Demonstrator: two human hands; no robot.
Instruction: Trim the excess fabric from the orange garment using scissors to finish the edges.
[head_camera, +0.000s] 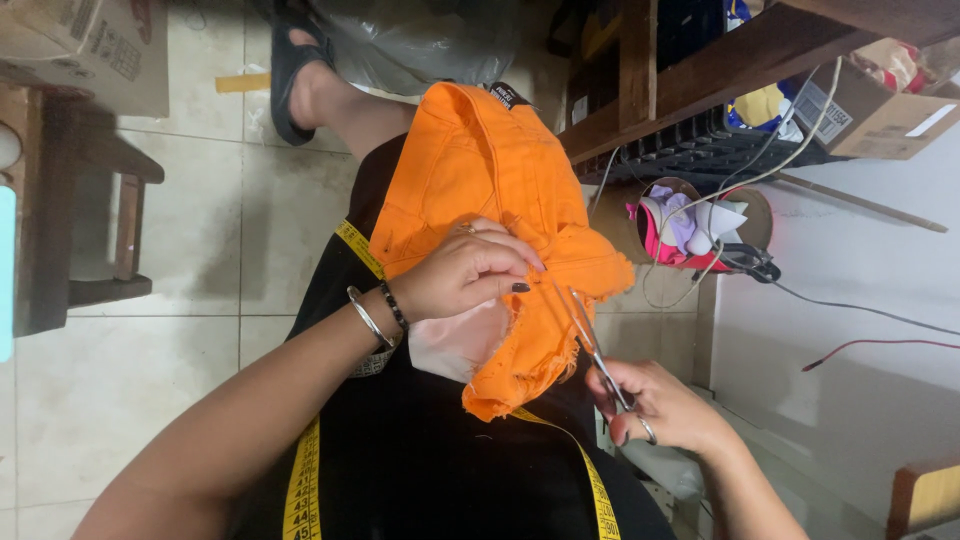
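Left hand (465, 275) is pinching the orange shorts (480, 190); right hand (660, 405) is gripping scissors (590, 340), risking nicking fingers (520, 262) nearby.

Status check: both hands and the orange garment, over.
Left hand gripping orange garment on lap. Right hand holding small scissors, blades at the frayed edge. Yellow tape measure draped around neck, clear of the cut.

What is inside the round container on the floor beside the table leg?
The round container holds fabric scraps in pink, lilac and white, bunched together, with a white cord running over its rim. Black-handled scissors lie at its edge. Anything beneath the scraps is covered.
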